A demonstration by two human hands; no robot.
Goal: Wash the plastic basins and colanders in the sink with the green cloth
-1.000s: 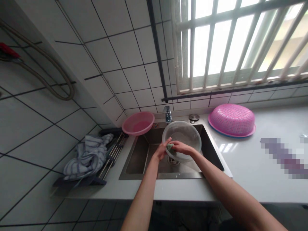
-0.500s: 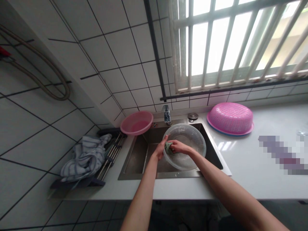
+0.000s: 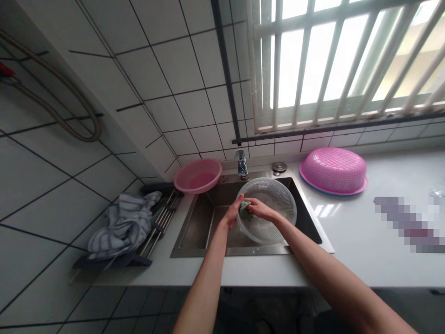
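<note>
A clear plastic colander (image 3: 269,208) with a ribbed wall is held tilted over the steel sink (image 3: 194,234). My left hand (image 3: 232,214) grips its left rim, thumb on the inside edge. Pressed against the inner wall near that rim is a greenish cloth (image 3: 244,208), bunched up in the fingers of my right hand (image 3: 259,208). The two hands are close together, with the cloth between them. Behind the sink stands a chrome faucet (image 3: 240,163); I cannot make out any water running from it.
A pink basin (image 3: 199,176) sits at the sink's back left corner. An upturned pink basket (image 3: 333,169) lies on the counter (image 3: 351,250) to the right, near a drain strainer (image 3: 279,168). A striped towel (image 3: 121,227) rests on a rack at the left.
My right hand has shifted the cloth slightly up along the colander's inner wall. My left hand keeps its hold on the rim.
</note>
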